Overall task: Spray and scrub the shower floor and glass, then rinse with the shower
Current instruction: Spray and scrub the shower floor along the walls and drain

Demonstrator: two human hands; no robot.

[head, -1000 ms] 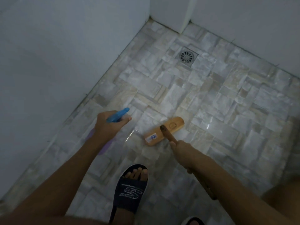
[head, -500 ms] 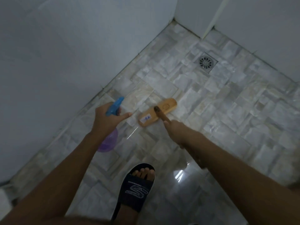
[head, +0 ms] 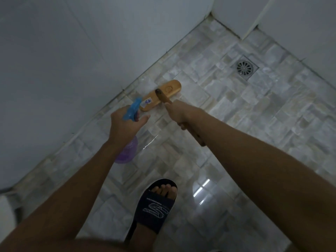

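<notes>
My left hand (head: 125,126) grips a spray bottle (head: 131,110) with a blue trigger head and a purple body that hangs below my wrist. My right hand (head: 179,110) holds the wooden handle of a scrub brush. The brush's orange wooden head (head: 163,93) lies flat on the stone-pattern shower floor (head: 236,110), close to the foot of the left wall. The blue nozzle points toward the brush head and nearly overlaps its near end.
A round metal drain (head: 245,67) sits in the floor near the far corner. White walls (head: 72,51) close in on the left and at the back right. My foot in a dark slide sandal (head: 156,206) stands on the wet, shiny floor.
The brush head has slid toward the left wall and now lies near its base. My left hand with the spray bottle has stayed just beside it.
</notes>
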